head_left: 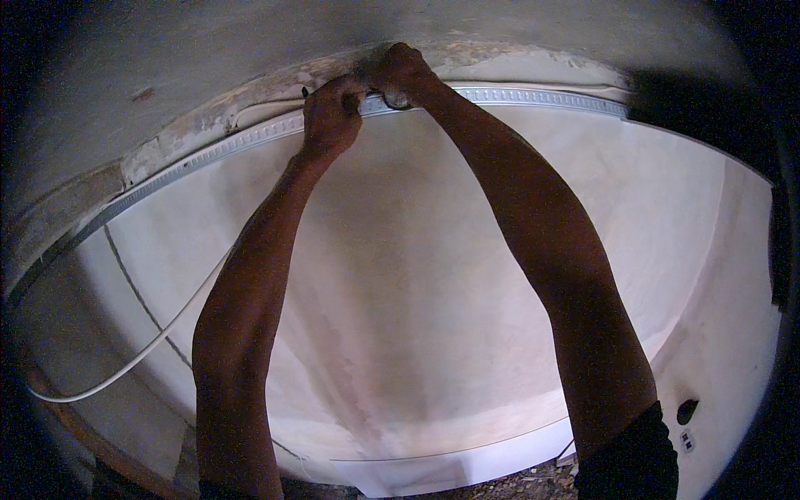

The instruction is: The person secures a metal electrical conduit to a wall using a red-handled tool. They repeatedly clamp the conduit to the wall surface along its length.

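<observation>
Both forearms reach up to a perforated metal profile point(517, 98) running along the top edge of the pale plastered wall. My left hand point(332, 112) is closed at the profile, with a small dark tip sticking up beside it; what it grips is hard to make out. Just right of it and a little higher, my right hand point(404, 73) has its fingers curled above the profile, with a dark rounded shape under them that I cannot identify. A light cable point(583, 87) runs along just above the metal, against rough, patchy plaster.
A grey ceiling point(208, 50) spans the top. A white cable point(125, 367) loops down on the left past a dark crack. At the lower right are a dark opening point(687, 411) and a small socket point(687, 440). Rubble point(542, 479) lies below, by a white board edge.
</observation>
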Demonstrator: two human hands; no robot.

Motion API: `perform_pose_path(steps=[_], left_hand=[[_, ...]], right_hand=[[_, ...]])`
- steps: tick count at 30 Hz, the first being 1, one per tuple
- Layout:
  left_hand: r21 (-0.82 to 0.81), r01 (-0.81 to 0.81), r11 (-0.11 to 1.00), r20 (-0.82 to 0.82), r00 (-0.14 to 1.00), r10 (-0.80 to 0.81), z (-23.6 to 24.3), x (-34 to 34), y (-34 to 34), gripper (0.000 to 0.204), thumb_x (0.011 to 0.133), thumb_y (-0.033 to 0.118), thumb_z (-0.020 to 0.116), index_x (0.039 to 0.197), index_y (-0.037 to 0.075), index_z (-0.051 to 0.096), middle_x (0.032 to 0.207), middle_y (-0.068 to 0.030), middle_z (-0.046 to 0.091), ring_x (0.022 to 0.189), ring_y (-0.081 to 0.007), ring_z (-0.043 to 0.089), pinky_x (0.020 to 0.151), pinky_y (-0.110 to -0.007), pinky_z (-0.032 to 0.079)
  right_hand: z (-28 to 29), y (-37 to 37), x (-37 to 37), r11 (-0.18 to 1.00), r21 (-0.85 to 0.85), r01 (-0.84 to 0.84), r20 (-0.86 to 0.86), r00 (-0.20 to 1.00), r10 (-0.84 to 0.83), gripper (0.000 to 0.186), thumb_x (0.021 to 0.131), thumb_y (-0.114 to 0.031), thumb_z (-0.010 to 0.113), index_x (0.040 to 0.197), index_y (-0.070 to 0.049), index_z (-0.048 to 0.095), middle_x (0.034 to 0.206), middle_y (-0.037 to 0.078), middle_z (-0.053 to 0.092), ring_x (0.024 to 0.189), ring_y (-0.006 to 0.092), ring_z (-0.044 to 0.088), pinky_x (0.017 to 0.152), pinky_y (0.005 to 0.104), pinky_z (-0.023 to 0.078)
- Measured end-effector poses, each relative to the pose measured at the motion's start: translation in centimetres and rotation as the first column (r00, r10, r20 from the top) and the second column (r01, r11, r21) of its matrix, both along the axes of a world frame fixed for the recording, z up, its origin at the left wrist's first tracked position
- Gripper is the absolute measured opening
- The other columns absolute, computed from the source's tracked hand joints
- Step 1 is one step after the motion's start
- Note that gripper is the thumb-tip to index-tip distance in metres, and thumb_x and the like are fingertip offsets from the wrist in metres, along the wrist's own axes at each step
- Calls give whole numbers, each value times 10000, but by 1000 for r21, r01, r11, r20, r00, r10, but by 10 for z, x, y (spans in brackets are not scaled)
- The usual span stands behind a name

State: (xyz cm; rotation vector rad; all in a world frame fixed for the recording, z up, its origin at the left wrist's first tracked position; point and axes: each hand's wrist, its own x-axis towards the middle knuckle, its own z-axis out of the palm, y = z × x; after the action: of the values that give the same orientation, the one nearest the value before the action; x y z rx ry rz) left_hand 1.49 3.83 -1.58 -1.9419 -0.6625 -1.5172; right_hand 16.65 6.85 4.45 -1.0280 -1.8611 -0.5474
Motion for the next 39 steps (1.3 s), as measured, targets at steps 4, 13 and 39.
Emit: perform_pose_path(steps=[4, 13, 39], left_hand=[[-9, 49, 999, 27, 998, -49, -4, 6, 11, 96, 789, -23, 546, 827, 24, 620, 813, -161, 650, 771, -319, 636, 727, -391, 486], [18, 126, 992, -3, 992, -126, -10, 9, 16, 90, 806, -21, 551, 855, 3, 622, 833, -165, 653, 786, -303, 639, 733, -370, 489], [-75, 258, 963, 75, 965, -252, -1, -8, 31, 165, 780, 171, 680, 911, 84, 726, 879, -143, 675, 808, -274, 647, 770, -356, 489]], right_hand=[[4, 34, -2, 998, -8, 56, -99, 993, -57, 551, 788, -510, 618, 994, -1, 659, 990, 222, 654, 953, 352, 640, 855, 395, 515], [22, 62, 20, 980, 135, 143, 155, 974, -164, 386, 809, -406, 617, 943, -49, 683, 950, 167, 677, 916, 283, 661, 816, 403, 521], [-26, -61, 35, 962, 244, 119, 315, 929, -195, 232, 779, -51, 594, 1001, -64, 661, 1001, 165, 650, 943, 325, 633, 798, 439, 535]])
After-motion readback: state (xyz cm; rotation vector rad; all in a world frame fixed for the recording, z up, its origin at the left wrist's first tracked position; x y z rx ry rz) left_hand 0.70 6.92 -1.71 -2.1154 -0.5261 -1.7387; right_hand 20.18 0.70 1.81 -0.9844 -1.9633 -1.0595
